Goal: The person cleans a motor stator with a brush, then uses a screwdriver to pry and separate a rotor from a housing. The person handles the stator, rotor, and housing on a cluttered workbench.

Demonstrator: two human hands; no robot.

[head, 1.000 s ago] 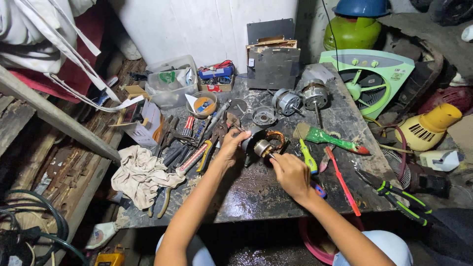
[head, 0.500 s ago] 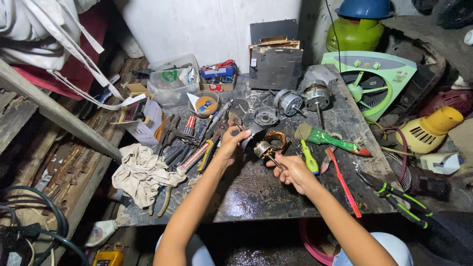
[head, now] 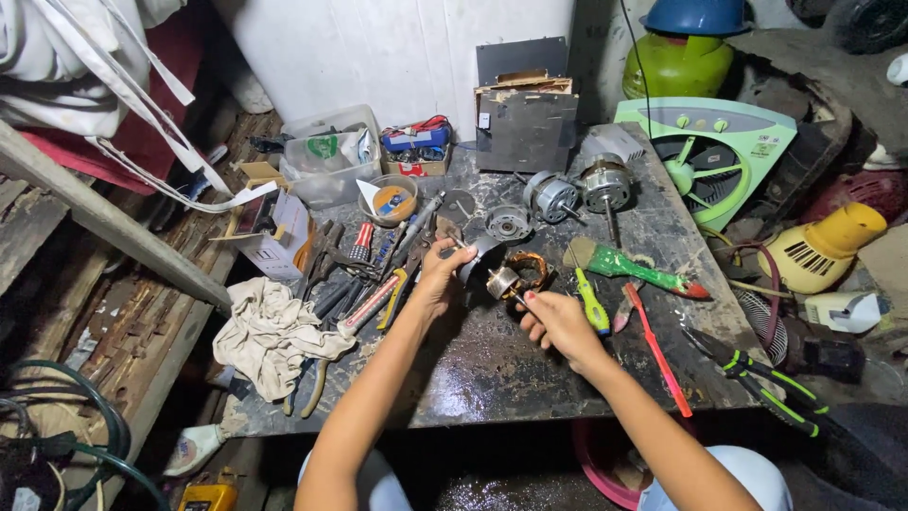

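A small electric motor [head: 503, 276], with copper windings and a dark end cap, was held just above the middle of a dark, stained workbench [head: 492, 369]. The left hand [head: 443, 280] was closed around the motor's dark left end, fingers curled over the casing. The right hand [head: 558, 322] was seen just beside the motor's lower right, fingers bent and pinched on something thin at the motor's shaft; what was pinched could not be told.

A green-handled screwdriver [head: 590, 301] was noted just right of the right hand, and a red toothbrush [head: 655, 348] beyond it. A paintbrush with a green handle [head: 632, 268] was laid across the bench behind these. Two more motors [head: 579, 189] were stood near the back edge, a round metal cap [head: 508, 224] before them. A pile of pliers and screwdrivers [head: 374, 274] was recorded left of the left hand, and a crumpled rag [head: 272, 333] at the bench's left corner. Green-handled cutters [head: 757, 378] were seen at the right edge. A green fan housing [head: 719, 156] was leaned behind the bench at right.
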